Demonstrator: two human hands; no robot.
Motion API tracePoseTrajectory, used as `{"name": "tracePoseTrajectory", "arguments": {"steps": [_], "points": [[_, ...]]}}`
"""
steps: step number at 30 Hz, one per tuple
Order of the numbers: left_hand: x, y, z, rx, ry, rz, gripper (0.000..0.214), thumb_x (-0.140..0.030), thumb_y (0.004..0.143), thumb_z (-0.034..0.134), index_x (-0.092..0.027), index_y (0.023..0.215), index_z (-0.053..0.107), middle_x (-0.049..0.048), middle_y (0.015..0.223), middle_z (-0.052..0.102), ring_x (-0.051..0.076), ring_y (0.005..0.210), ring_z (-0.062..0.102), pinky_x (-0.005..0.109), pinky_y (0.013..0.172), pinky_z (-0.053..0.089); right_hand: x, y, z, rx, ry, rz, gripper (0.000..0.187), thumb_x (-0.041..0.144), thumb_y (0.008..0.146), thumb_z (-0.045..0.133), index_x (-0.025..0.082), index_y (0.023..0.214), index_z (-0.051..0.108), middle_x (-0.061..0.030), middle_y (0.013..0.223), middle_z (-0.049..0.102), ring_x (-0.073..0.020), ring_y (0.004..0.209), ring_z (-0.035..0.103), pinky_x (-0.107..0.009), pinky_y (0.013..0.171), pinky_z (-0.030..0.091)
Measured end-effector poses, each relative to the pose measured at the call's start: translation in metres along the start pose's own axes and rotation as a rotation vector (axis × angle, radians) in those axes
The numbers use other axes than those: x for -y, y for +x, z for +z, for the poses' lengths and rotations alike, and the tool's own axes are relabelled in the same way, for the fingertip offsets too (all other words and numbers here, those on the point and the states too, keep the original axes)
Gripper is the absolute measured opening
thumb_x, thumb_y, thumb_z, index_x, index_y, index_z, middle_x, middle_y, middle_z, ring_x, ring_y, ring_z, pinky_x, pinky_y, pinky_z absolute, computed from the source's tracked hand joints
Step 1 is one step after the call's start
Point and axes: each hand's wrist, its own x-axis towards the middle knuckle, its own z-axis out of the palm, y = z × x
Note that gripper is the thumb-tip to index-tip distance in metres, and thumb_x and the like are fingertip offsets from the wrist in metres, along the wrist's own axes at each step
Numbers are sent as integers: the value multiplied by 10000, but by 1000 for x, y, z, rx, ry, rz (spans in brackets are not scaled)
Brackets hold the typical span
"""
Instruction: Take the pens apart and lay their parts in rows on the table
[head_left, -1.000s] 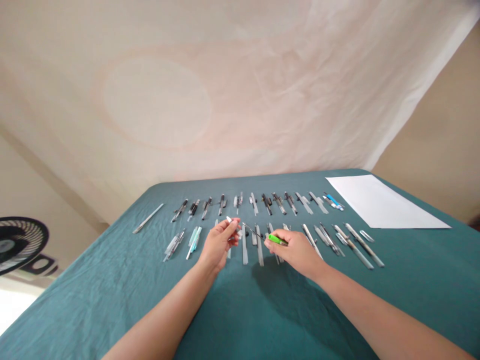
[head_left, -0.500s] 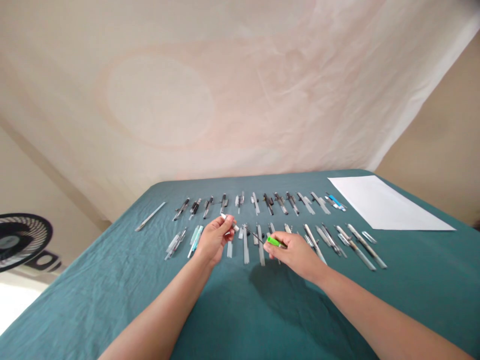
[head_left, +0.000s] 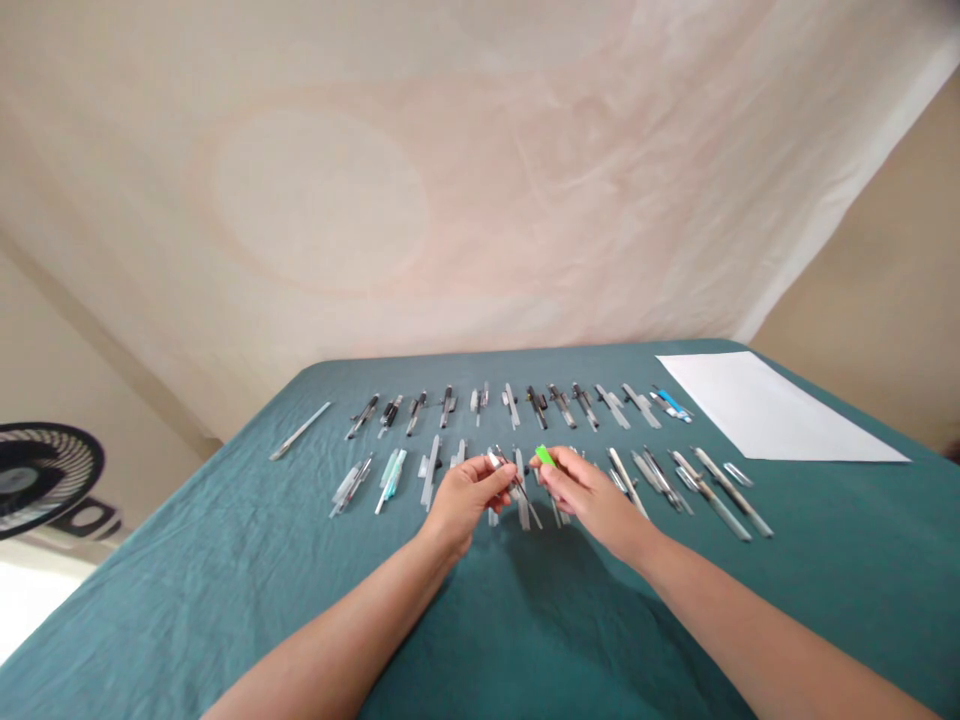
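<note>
My left hand (head_left: 471, 497) is closed, with a small white pen part (head_left: 494, 460) pinched between thumb and fingers. A thin dark pen refill (head_left: 529, 503) slants down to the right from the same fingertips. Close by on the right, my right hand (head_left: 589, 492) is closed around a bright green pen part (head_left: 545, 456); the palm hides its lower end. Both hands are held over the nearer row of pen pieces, their fingertips a small gap apart. Beneath them, clear pen barrels (head_left: 523, 490) lie partly covered.
A back row of dismantled pens (head_left: 560, 408) runs across the green cloth (head_left: 225, 600). Pale turquoise pen pieces (head_left: 391, 480) lie left, white pens (head_left: 720, 505) right. A lone pen (head_left: 300, 430) rests far left. White paper (head_left: 780, 410) covers the back right. A fan (head_left: 45, 480) stands beyond the left edge.
My left hand has moved right, close to my right hand, and now has the refill at its fingertips. The green part in my right hand has tipped more upright.
</note>
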Motion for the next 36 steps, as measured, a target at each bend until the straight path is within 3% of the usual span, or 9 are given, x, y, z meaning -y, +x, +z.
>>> {"name": "tracePoseTrajectory", "arguments": {"steps": [5,10,14,18,25,27,29,33,36], "points": [[-1,-5,6,40,99,13,309,-423,700,655,-121,759,630,63,731,645,100,564,528,195,493,372,1,2,-1,21,212,27,331,447,825,498,185,979,626,-44,931,594,-151,830,539,-254,727,426],[1,-8,11,53,42,25,286,-398,681,677,-131,713,582,42,724,640,126,643,565,219,572,424,1,2,2,93,278,87,381,467,791,540,168,1004,644,-29,771,607,-120,636,492,-231,573,396],[3,-8,12,80,-31,-15,303,-400,678,678,-136,720,537,29,681,612,135,631,575,251,581,452,2,1,2,93,128,43,388,468,798,523,179,1031,636,2,678,580,-113,580,461,-213,523,356],[2,-9,10,75,-30,1,313,-386,650,706,-145,693,511,-8,622,574,93,551,522,198,499,380,6,0,1,100,-34,-14,378,482,812,490,194,996,651,-4,747,622,-161,697,530,-233,604,395],[-16,-11,4,76,-37,-14,298,-366,667,696,-144,688,497,-6,612,559,78,531,490,192,499,352,6,-1,3,62,-79,-37,424,514,827,451,198,1033,646,-6,718,587,-161,705,534,-231,620,397],[-30,-7,-12,36,50,28,307,-397,681,671,-145,696,495,22,659,603,93,555,519,201,520,365,5,-2,3,50,-103,15,456,529,838,419,197,1066,631,2,661,540,-128,592,481,-215,529,355],[-49,2,-43,-50,208,100,325,-437,684,645,-151,705,493,41,723,640,111,593,547,209,538,372,3,-2,1,54,-113,62,480,541,847,392,195,1092,617,15,630,494,-103,523,419,-205,477,306],[-86,36,-144,-399,794,239,352,-474,625,644,-151,724,545,14,689,633,141,641,559,220,567,364,0,-2,-1,75,-91,92,501,551,853,371,189,1107,605,22,636,458,-88,514,396,-201,473,289],[-103,58,-225,-610,1276,-17,336,-490,615,603,-165,700,594,-7,605,604,143,608,536,220,533,330,0,-2,0,108,-70,106,499,552,856,363,193,1107,602,27,628,450,-85,505,388,-201,473,282]]}}
